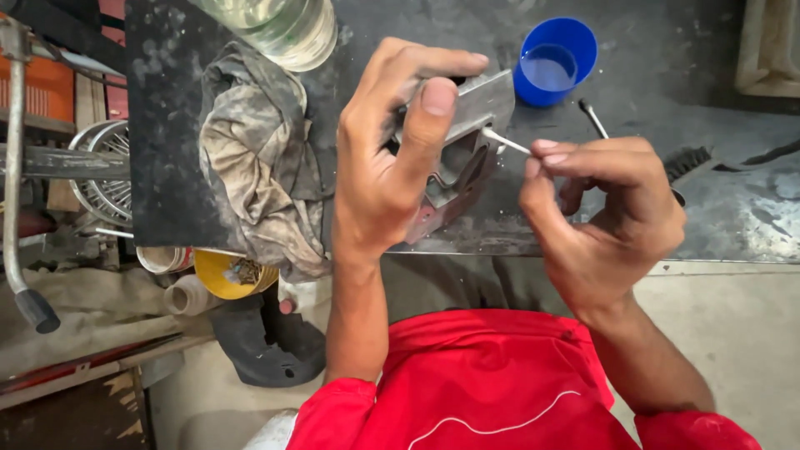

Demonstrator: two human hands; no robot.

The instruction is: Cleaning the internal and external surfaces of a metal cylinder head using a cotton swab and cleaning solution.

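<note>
My left hand (387,158) grips a grey metal part (467,142) with a reddish lower edge, held tilted over the dark workbench (167,167). My right hand (604,217) pinches a thin white swab stick (507,142) between thumb and forefinger. The swab's tip touches an opening on the right side of the metal part. Much of the part is hidden behind my left fingers and thumb.
A blue cup (554,60) with liquid stands at the back of the bench. A dirty rag (258,158) lies left, a clear plastic bottle (279,25) behind it. A brush (687,160) and thin tool (593,118) lie right. Below left: yellow bowl (225,271), containers, wheel spokes (104,175).
</note>
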